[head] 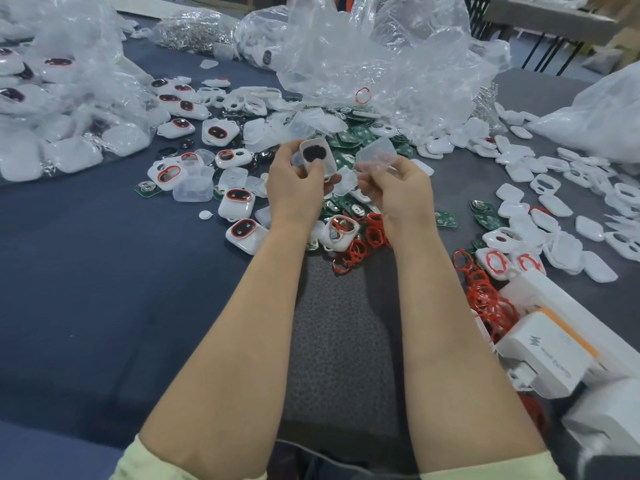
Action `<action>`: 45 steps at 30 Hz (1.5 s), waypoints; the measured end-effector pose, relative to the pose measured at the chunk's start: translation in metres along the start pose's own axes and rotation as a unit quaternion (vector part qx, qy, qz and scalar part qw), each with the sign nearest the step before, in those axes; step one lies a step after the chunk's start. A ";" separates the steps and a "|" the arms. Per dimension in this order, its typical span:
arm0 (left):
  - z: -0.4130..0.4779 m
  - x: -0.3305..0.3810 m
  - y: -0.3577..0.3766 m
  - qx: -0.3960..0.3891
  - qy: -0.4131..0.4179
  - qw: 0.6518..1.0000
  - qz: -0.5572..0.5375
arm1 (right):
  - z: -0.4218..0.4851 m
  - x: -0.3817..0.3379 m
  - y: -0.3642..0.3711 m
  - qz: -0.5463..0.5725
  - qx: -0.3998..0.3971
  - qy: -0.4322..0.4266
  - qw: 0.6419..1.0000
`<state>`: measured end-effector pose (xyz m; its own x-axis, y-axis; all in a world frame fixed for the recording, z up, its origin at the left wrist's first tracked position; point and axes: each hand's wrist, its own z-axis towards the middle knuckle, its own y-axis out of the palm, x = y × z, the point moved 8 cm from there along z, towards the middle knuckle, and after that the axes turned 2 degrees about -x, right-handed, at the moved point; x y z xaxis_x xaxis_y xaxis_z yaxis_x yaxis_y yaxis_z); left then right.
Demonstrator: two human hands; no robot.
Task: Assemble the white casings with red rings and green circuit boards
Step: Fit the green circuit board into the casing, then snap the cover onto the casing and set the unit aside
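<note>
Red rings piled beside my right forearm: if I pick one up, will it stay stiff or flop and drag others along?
Probably floppy: the red rings are thin loops lying bent out of round. Likely very light, being so thin. They overlap in a tangled heap, so lifting one may well drag neighbours up.

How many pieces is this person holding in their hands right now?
2. A white casing sits in the left hand; a clear plastic cover is pinched in the right hand. Anything smaller behind the fingers would be hidden.

Rings (485, 297) left of boxes (545, 353)
</note>
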<state>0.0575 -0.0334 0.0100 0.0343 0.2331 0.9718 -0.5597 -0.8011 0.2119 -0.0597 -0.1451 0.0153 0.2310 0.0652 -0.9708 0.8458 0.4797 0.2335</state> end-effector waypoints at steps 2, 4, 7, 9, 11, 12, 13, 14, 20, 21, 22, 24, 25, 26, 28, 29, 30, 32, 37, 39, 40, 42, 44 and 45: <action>-0.001 -0.002 0.003 -0.012 -0.005 1.000 0.011 | -0.001 0.000 -0.001 -0.001 0.008 -0.007 1.000; -0.001 -0.004 0.006 -0.023 -0.013 0.999 0.018 | -0.001 -0.002 -0.002 -0.025 0.008 -0.025 0.999; -0.001 -0.007 0.009 -0.040 -0.020 0.998 0.033 | -0.003 -0.009 0.002 -0.086 -0.006 -0.058 0.995; -0.001 -0.008 0.011 -0.046 -0.023 0.998 0.038 | -0.006 -0.014 0.009 -0.123 -0.026 -0.084 0.988; 0.002 -0.011 0.014 -0.044 -0.032 0.997 0.053 | -0.009 -0.017 0.016 -0.162 -0.042 -0.108 0.980; 0.003 -0.011 0.014 -0.046 -0.036 0.996 0.064 | -0.010 -0.018 0.019 -0.190 -0.043 -0.120 0.973; 0.003 -0.012 0.015 -0.048 -0.038 0.996 0.068 | -0.011 -0.020 0.021 -0.225 -0.041 -0.132 0.965; 0.003 -0.012 0.016 -0.051 -0.038 0.996 0.069 | -0.013 -0.021 0.023 -0.260 -0.042 -0.144 0.954; 0.001 -0.006 0.017 -0.058 -0.016 0.995 0.078 | -0.020 -0.026 0.032 -0.372 -0.044 -0.208 0.903; 0.000 -0.005 0.017 -0.059 -0.013 0.995 0.083 | -0.021 -0.026 0.032 -0.378 -0.039 -0.213 0.900; 0.000 -0.005 0.018 -0.063 -0.011 0.994 0.086 | -0.022 -0.027 0.032 -0.384 -0.033 -0.219 0.896; 0.000 -0.005 0.019 -0.071 -0.006 0.993 0.091 | -0.022 -0.029 0.032 -0.393 -0.018 -0.231 0.890; 0.000 -0.005 0.019 -0.073 -0.003 0.993 0.094 | -0.022 -0.030 0.031 -0.397 -0.009 -0.234 0.888; 0.000 -0.004 0.019 -0.073 -0.001 0.993 0.095 | -0.022 -0.030 0.030 -0.399 -0.001 -0.235 0.886; 0.000 -0.004 0.020 -0.073 0.002 0.992 0.102 | -0.022 -0.030 0.029 -0.401 0.009 -0.236 0.885; 0.000 -0.004 0.020 -0.072 0.003 0.992 0.106 | -0.022 -0.029 0.028 -0.400 0.013 -0.234 0.886; 0.000 -0.004 0.020 -0.072 0.001 0.991 0.109 | -0.022 -0.028 0.027 -0.398 0.016 -0.232 0.888; -0.001 -0.005 0.020 -0.080 -0.003 0.992 0.101 | -0.021 -0.026 0.025 -0.395 0.023 -0.224 0.890; -0.002 -0.008 0.022 -0.106 -0.017 0.990 0.094 | -0.014 -0.021 0.016 -0.355 0.035 -0.178 0.917; -0.003 -0.008 0.022 -0.108 -0.014 0.989 0.102 | -0.013 -0.020 0.015 -0.350 0.035 -0.170 0.921; -0.003 -0.008 0.022 -0.108 -0.012 0.988 0.108 | -0.013 -0.019 0.015 -0.351 0.033 -0.170 0.920; -0.002 -0.007 0.022 -0.106 -0.007 0.988 0.113 | -0.013 -0.020 0.015 -0.352 0.031 -0.172 0.919; -0.002 -0.007 0.021 -0.101 -0.004 0.989 0.109 | -0.014 -0.020 0.017 -0.356 0.031 -0.178 0.917; -0.002 -0.006 0.021 -0.098 -0.002 0.990 0.104 | -0.014 -0.021 0.017 -0.358 0.032 -0.181 0.915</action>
<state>0.0439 -0.0502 0.0083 -0.0948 0.0713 0.9929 -0.7055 -0.7085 -0.0165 -0.0569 -0.1261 0.0387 -0.2601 -0.5451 -0.7970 0.8662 0.2330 -0.4421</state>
